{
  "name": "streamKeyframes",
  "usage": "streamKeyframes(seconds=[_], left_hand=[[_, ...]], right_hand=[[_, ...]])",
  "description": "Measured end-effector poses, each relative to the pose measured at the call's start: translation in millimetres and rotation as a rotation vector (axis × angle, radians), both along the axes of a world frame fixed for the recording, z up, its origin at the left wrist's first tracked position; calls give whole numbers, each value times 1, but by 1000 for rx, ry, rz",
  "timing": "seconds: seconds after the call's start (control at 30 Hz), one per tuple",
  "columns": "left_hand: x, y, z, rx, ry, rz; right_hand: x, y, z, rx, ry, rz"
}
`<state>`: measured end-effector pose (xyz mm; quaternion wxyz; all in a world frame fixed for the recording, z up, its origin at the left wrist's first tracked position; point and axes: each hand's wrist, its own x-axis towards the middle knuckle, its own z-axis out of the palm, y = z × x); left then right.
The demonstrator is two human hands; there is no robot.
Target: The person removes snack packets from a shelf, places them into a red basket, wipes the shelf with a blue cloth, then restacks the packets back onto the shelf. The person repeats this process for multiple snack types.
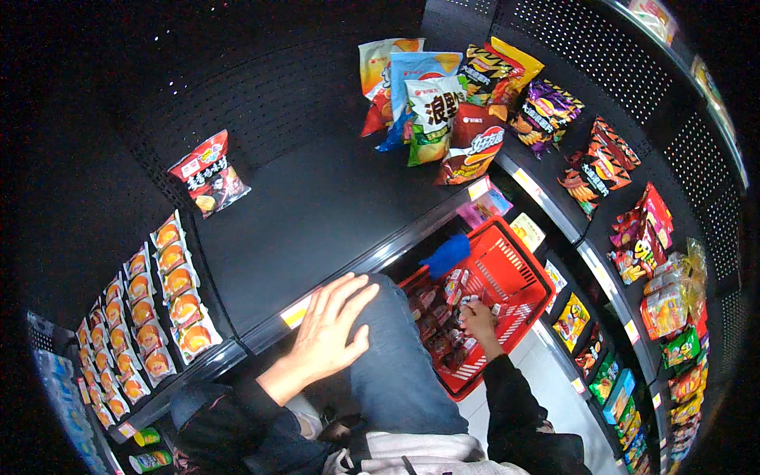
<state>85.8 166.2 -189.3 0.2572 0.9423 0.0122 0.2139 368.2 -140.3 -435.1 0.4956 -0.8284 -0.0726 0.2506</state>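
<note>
My left hand [324, 336] is open, fingers stretched out, over the front edge of the black shelf and beside my left knee. Its palm holds nothing. Down in the red plastic shopping basket [518, 257], my right hand [479, 323] has its fingers curled in among small snack packets [431, 321]. What lies in its grip is hidden by the fingers and too small to make out. The packets are mostly reddish-brown and cover the near left part of the basket. A bundled blue thing [447, 255] lies at the basket's far left side.
Rows of wrapped round cakes [178, 277] line the shelf at left. One red and black chip bag [210, 174] stands farther back. Several chip bags [431, 111] crowd the far corner. Shelves with snack bags [574, 321] curve along the right, beside the light floor tiles [538, 368].
</note>
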Motion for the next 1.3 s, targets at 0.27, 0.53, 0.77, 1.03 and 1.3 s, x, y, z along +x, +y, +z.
streamKeyframes(seconds=[0.27,0.53,0.77,1.03,1.3], left_hand=[[-10,4,10,-25,52,14],[-9,3,7,-25,53,21],[-11,7,6,-37,31,1],[-12,22,10,-255,-11,-1],[-6,43,22,-495,-96,98]], right_hand=[[2,50,16,-618,-335,-13],[19,43,25,-646,-272,-119],[36,-6,59,-683,-600,-89],[38,-39,174,-347,-1086,70],[5,33,316,-68,-1028,84]])
